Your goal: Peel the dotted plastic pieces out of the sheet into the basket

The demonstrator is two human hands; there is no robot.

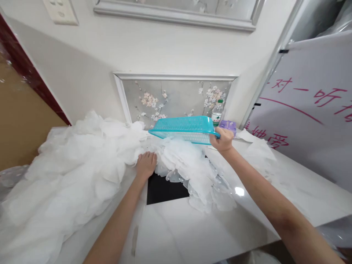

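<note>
My right hand [224, 139] grips the right end of a turquoise plastic basket [181, 124], which is tipped on its side with its opening toward me. Below its rim lies a heap of thin white fabric pieces [189, 165], some edged with small white dots. My left hand [146, 164] rests palm down at the left side of this heap, fingers stretched forward; its fingertips are near the white pieces. Partly under the heap is a flat black mat [165, 190] on the white marbled table [165, 231].
A large pile of white fabric pieces [68, 172] covers the table's left side. Behind the basket stand a green-capped water bottle [217, 113] and a purple packet [228, 126], close to the wall [170, 51]. At right is a whiteboard [310, 91] with red writing.
</note>
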